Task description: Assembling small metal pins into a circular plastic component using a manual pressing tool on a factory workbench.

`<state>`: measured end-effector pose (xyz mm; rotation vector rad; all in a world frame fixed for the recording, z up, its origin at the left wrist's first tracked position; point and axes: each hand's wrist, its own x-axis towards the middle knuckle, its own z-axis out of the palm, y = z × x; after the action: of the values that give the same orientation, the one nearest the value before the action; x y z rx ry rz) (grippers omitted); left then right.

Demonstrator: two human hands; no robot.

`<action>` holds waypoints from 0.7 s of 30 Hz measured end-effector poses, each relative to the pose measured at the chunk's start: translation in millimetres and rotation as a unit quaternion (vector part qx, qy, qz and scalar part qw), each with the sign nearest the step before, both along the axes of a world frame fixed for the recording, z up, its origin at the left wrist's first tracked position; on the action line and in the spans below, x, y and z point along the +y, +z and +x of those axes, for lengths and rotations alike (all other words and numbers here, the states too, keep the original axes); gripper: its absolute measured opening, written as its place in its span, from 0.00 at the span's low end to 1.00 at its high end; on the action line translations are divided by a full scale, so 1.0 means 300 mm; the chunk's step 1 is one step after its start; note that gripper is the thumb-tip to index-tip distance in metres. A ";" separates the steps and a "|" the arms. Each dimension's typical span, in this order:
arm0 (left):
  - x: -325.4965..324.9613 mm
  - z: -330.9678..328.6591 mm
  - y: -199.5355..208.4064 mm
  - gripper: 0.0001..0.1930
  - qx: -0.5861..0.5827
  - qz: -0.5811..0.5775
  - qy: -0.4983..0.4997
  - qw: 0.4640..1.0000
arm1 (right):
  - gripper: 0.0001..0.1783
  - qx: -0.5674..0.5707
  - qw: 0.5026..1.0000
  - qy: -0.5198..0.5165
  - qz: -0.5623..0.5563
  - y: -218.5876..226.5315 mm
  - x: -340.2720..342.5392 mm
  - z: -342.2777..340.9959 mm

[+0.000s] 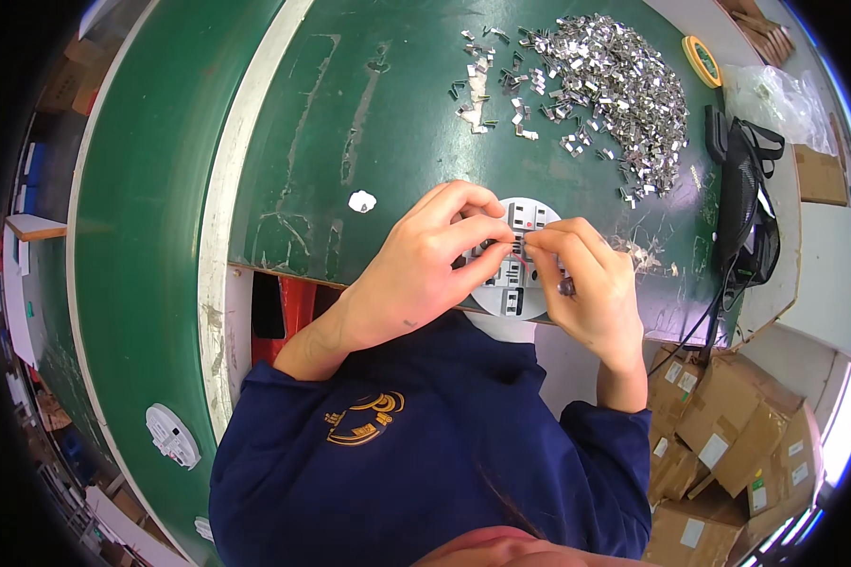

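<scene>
Wide lane on the worn green desk [416,113], left of the bare left hand [435,250] — one small white scalloped piece [361,201] sits in it; far right, a silver metal-clip heap [624,94] blocks — black mesh bag [749,208] beyond.

I see from afar the round device [512,275] on the table [425,142], clips [624,94] behind it, tape roll [714,78] right of clips, belt [161,208] left of the table.

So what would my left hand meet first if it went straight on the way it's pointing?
Probably your right hand, close ahead above the white round part, though depth is unclear and that part might come first.
</scene>
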<state>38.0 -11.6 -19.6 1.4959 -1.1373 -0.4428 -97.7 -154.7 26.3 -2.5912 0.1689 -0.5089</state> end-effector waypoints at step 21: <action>0.033 -0.011 0.022 0.28 -0.045 0.016 -0.021 0.999 | 0.14 0.012 0.987 -0.016 0.158 0.090 -0.018 0.025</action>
<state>34.9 -1.8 -13.1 1.5355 -1.2391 -0.4272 -90.1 -160.2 53.3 -2.2891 0.2759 -0.4238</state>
